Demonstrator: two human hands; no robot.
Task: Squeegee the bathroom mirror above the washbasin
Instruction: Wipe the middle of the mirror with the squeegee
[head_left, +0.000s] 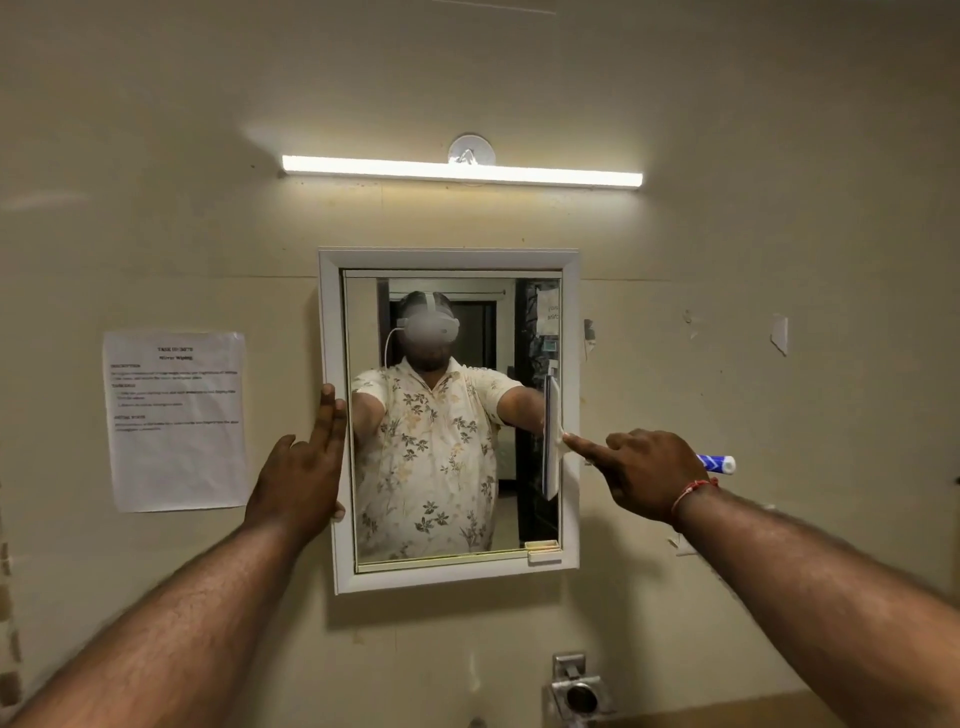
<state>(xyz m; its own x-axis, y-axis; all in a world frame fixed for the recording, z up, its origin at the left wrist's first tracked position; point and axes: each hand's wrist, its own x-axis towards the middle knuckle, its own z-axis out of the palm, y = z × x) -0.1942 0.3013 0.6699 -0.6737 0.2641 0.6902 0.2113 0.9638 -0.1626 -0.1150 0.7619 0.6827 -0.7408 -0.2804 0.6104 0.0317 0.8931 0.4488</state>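
Observation:
A white-framed mirror (570, 364) hangs on the beige wall at the centre. My left hand (301, 467) lies flat against the frame's left edge, fingers straight and pointing up. My right hand (644, 475) grips a squeegee (553, 441); its white blade stands vertical against the glass near the right edge. The forefinger stretches along the handle toward the blade. The handle's blue-and-white end (719, 462) sticks out behind my fist. The glass reflects a person in a floral shirt with both arms out.
A lit tube lamp (462, 172) runs above the mirror. A printed sheet (176, 421) is taped to the wall at the left. A metal fitting (576, 686) juts from the wall below the mirror. A brown surface (727, 714) shows at the bottom right.

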